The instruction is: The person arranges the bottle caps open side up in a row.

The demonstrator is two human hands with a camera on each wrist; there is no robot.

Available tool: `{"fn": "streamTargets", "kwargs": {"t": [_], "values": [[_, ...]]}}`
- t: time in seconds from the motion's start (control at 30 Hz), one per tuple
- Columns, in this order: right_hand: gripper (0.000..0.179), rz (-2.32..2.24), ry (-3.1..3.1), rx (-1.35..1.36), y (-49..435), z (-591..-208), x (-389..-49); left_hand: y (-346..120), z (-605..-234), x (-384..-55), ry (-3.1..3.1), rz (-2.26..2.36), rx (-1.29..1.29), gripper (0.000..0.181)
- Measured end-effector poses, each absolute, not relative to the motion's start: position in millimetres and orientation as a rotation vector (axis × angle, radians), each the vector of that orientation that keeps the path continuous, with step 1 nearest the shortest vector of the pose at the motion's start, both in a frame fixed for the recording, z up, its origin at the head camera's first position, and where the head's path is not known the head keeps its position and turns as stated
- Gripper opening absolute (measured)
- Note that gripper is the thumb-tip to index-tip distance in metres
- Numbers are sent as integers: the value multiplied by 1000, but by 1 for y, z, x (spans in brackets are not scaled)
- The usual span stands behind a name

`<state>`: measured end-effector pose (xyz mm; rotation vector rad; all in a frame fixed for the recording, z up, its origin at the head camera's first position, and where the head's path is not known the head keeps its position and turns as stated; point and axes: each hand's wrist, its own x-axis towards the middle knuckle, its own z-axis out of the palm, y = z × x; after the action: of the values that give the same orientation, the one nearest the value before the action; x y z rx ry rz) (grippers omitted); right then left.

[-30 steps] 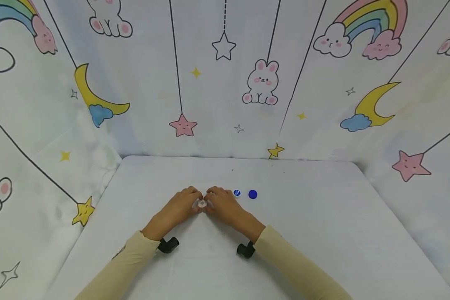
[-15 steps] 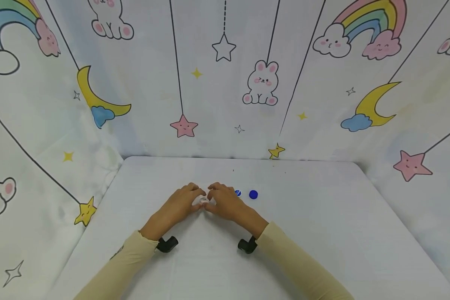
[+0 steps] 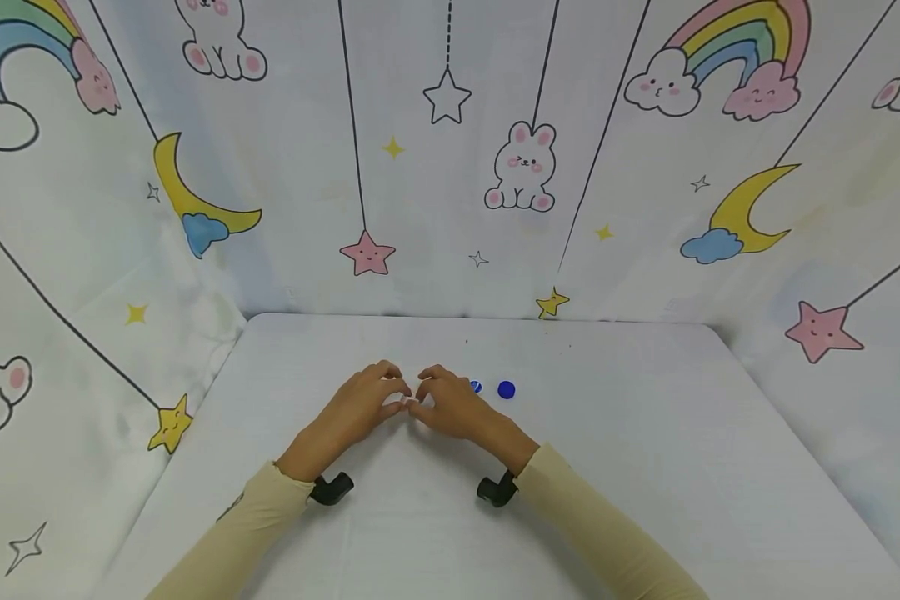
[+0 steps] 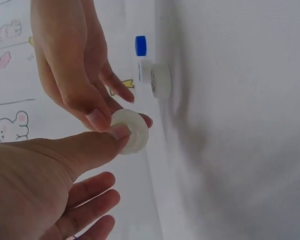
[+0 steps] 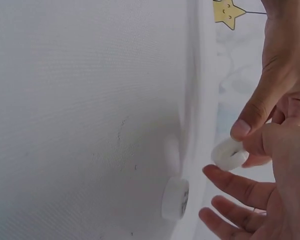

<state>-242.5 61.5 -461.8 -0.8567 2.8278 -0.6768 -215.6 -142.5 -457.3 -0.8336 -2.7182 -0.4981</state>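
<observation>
Between my two hands is a small round white bottle cap [image 4: 135, 134], raised off the table; its hollow side shows in the left wrist view. My left hand [image 3: 360, 403] has its thumb across the cap, and the cap hides its index fingertip. From the other side, my right hand [image 3: 453, 403] pinches the cap's edge between thumb and finger. In the right wrist view the cap [image 5: 228, 155] sits by both thumbs. The other fingers of both hands spread loosely. In the head view fingers cover most of the cap.
Beyond my right hand lie a blue cap [image 3: 506, 389] and a blue-and-white cap [image 3: 476, 387] on the white table [image 3: 420, 533]. A thick white cap [image 4: 162, 81] with dark marks stands nearer in the left wrist view. A printed cloth wall [image 3: 300, 167] rises behind.
The white cap has shifted slightly away from me and tipped, so less of its round face shows in the head view. My fingers have spread a little apart around it.
</observation>
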Motion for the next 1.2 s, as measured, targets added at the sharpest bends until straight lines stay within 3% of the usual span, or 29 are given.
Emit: {"fn": "streamTargets", "kwargs": {"t": [0.4, 0.77, 1.2], "values": [[26, -649, 2914, -970, 63, -463, -241, -148, -466, -222, -2804, -687, -739, 12], [49, -443, 2990, -1076, 58, -469, -239, -152, -467, -229, -2959, -918, -559, 23], [37, -460, 3057, -1146, 62, -471, -241, -152, -467, -234, -3049, -1033, -514, 28]]}}
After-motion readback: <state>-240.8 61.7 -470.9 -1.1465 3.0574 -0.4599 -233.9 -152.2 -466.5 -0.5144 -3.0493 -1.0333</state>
